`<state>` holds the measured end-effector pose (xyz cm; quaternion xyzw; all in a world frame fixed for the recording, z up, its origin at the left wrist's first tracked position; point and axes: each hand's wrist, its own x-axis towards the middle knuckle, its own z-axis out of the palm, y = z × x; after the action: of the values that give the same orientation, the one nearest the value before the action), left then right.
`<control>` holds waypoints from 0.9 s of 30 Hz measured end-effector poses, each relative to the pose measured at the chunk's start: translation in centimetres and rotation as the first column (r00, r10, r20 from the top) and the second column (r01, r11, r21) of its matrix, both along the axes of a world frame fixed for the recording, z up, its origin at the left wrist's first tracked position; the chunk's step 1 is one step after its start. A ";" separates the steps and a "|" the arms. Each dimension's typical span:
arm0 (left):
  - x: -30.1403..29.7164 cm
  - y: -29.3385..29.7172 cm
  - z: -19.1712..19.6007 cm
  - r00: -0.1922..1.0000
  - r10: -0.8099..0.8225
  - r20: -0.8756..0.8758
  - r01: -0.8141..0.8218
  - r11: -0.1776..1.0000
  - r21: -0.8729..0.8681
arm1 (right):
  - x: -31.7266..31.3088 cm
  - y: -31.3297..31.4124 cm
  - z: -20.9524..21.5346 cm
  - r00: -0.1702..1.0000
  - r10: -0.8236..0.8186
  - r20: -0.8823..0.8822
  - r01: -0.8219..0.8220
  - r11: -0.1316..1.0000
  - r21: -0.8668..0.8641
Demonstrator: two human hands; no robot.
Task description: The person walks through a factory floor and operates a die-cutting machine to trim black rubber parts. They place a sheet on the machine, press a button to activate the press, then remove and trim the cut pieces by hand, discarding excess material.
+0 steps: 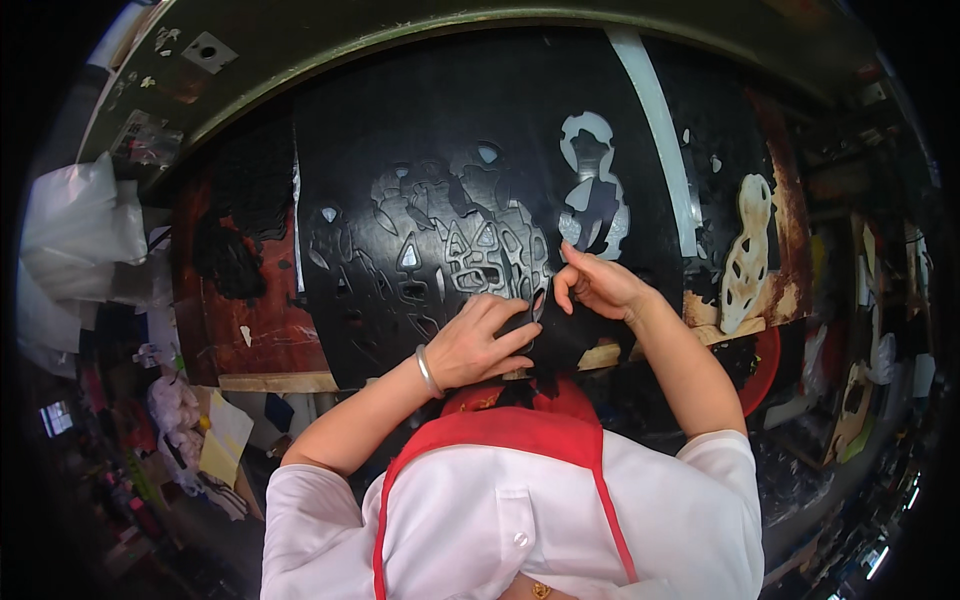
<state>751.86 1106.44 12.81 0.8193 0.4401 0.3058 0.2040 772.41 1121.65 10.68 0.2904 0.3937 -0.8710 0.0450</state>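
A black sheet with many cut-out shapes lies before me. My left hand, with a silver bangle at the wrist, rests over its near edge. Its fingers are spread beside a cluster of cut black pieces, the fingertips close to a small opening at the cluster's right end. Just right of it, my right hand hovers with the thumb stretched out and the other fingers curled, a gap between them; nothing shows in its grasp. Beyond that thumb lies a sole-shaped white and black piece.
A pale strip runs along the sheet's right side. Farther right lies a cream sole-shaped plate with holes. A red-brown board shows at left, near clear plastic bags. A raised green ledge borders the far side.
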 end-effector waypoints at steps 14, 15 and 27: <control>-10.8 8.3 2.8 -0.126 0.594 0.795 -0.328 0.731 -0.598 | 0.4 -7.6 6.3 0.853 -0.504 0.140 -0.140 0.037 0.989; -11.6 8.4 3.1 -0.035 0.572 0.819 -0.277 0.782 -0.558 | 0.1 -7.8 6.5 0.806 -0.580 0.122 -0.156 -0.009 0.988; -1.9 3.6 0.7 0.089 0.763 0.640 0.170 0.621 -0.765 | -9.5 -8.7 1.6 0.753 -0.603 -0.264 0.248 -0.111 0.962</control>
<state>749.96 1110.00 13.50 0.1528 0.4548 0.6001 0.6400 762.90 1112.99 12.24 0.4632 0.7407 -0.2816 -0.3968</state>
